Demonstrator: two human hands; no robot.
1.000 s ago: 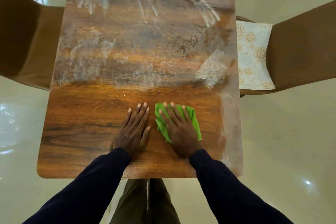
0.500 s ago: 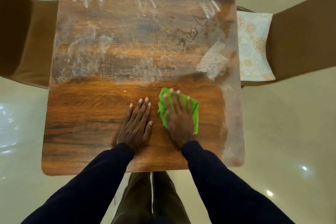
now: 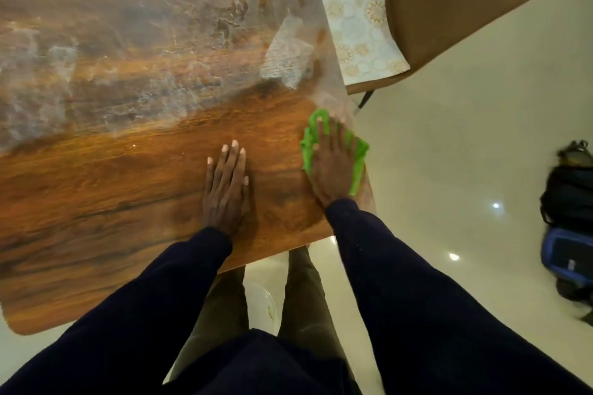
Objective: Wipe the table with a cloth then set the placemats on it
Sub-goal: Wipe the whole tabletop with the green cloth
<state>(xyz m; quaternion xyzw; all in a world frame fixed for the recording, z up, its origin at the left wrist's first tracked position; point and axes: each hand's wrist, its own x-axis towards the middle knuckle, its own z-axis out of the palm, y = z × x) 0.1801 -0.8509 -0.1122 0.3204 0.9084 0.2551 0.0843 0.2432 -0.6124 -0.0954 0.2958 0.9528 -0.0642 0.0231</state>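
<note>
Cloth [image 3: 358,167] flat beneath outstretched right fingers [image 3: 333,138] at table [image 3: 128,186] edge; left fingers [image 3: 231,163] straight, flat nearby.

- The rectangular wooden table [image 3: 128,170] is showing orange-brown grain, with whitish smears clouding its far part.
- The crumpled cloth [image 3: 359,154] at its right edge is showing bright green.
- The pale rectangular placemat [image 3: 356,16], far right, is displaying gold and white round medallions.
</note>
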